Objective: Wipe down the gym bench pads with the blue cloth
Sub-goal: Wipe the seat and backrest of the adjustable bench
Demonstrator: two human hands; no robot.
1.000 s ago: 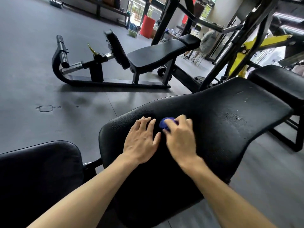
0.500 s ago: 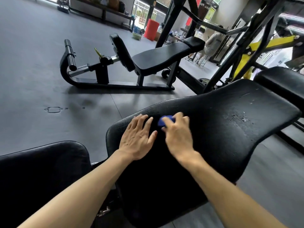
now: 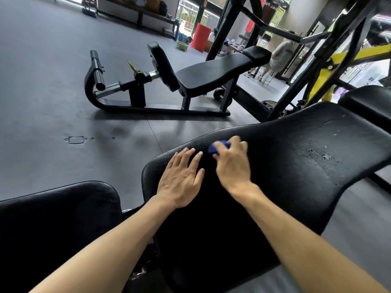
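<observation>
On the long black bench pad point(image 3: 296, 166), near its left edge: left hand point(image 3: 182, 178) flat, palm down, fingers spread, grasping nothing. Just beside it, right hand point(image 3: 232, 166) blurred, fingers curled over the blue cloth point(image 3: 218, 145), pressing it onto the pad. Only a small blue corner visible past the fingertips. Scuffed, flaking patch farther right on the same pad. Second dark pad point(image 3: 53, 229) at lower left.

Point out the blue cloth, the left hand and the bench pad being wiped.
blue cloth point(image 3: 218, 146): head view, the blue corner showing past the fingers.
left hand point(image 3: 181, 178): head view, its back.
bench pad point(image 3: 296, 166): head view, bare top surface.
</observation>
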